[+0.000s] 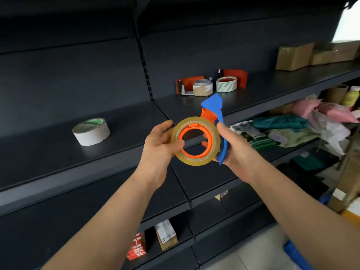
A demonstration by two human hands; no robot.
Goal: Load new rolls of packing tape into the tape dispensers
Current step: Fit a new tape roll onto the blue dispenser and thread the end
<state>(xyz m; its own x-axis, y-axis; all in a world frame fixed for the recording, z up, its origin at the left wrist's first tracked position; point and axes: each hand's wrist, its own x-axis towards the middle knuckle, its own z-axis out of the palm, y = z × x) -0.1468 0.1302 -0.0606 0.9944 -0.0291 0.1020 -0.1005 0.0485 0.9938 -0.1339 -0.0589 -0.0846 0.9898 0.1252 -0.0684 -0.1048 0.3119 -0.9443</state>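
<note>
Yellowish tape roll (195, 160) in left hand (158, 142), blue dispenser (213, 103) in right hand (238, 150), fingers (205, 143) half-hidden.

This looks like a shop or its stockroom: long dark metal shelves (39, 149) on a slotted upright (145, 69) carry cardboard boxes (294, 56), bagged soft goods (311, 121), small packaged items (165, 234) low down, and loose tape rolls (91, 131) near red tape dispensers (236, 76).

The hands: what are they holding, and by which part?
The left hand pinches the clear tape roll by its edge; the right hand holds the blue dispenser by its handle.
</note>
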